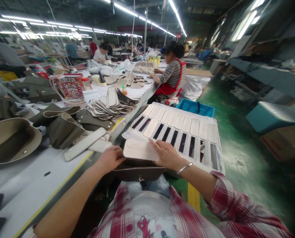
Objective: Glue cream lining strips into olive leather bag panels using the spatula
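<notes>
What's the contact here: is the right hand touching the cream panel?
Touching. The head view shows the right hand lying on top of the cream panel, with its fingers resting across the panel's surface.

Legible text: none | red overhead banner (137,28): characters present, too small to read | red hanging sign (178,35): likewise (blurred at this distance) | cardboard carton (283,143): red print, unreadable

Fluorescent tubes (124,9) overhead give bright, even light; faint shadows lie beneath the left hand (110,159) and right hand (166,153); frame edges bow with wide-angle distortion
</notes>
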Motion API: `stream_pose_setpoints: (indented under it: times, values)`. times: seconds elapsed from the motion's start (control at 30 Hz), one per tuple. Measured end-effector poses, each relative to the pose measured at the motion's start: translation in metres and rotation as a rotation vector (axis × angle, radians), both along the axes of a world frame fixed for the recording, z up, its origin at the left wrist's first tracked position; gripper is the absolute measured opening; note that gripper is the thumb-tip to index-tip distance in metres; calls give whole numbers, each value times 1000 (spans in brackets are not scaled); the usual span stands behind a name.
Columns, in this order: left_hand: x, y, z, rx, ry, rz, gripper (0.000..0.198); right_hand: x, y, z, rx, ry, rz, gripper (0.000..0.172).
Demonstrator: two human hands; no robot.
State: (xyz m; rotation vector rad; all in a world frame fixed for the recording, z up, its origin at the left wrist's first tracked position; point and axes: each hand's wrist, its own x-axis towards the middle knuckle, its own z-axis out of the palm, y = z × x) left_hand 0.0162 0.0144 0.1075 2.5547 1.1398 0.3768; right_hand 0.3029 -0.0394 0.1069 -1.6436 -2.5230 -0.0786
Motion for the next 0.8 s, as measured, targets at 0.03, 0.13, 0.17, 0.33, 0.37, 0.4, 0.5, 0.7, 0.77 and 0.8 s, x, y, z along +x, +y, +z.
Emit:
stream_pose_setpoints:
  times: [0.03, 0.13, 0.17, 0.33, 0.37, 0.4, 0.5, 0.7, 0.77, 0.8]
  values:
    - [-5, 0, -2, -39, -80, 73, 17, -1, 0, -2, 21, -16, 26, 91]
    - [-20, -2, -10, -179, -359, 363, 27, -9, 2, -7, 74, -66, 122, 91]
    - [-25, -4, -13, -224, -442, 447, 30, -12, 3, -8, 82, -85, 163, 91]
    - [-32, -20, -37, -362, -631, 587, 37, -25, 8, -8, 46, -161, 362, 77]
    - [-30, -23, -42, -372, -639, 592, 38, -25, 9, -8, 32, -171, 389, 72]
    - [-29, -26, -46, -378, -645, 600, 39, -24, 10, -8, 18, -178, 411, 67]
    - [-22, -29, -54, -380, -583, 582, 47, -21, 13, -7, -19, -191, 452, 62]
    - [-19, -10, -59, -363, -239, 413, 57, -31, 9, -9, -117, -176, 457, 72]
    - [-20, 0, -56, -345, -129, 355, 59, -37, 8, -12, -146, -169, 447, 71]
    - [-19, 4, -52, -325, -65, 331, 60, -39, 9, -13, -159, -169, 440, 70]
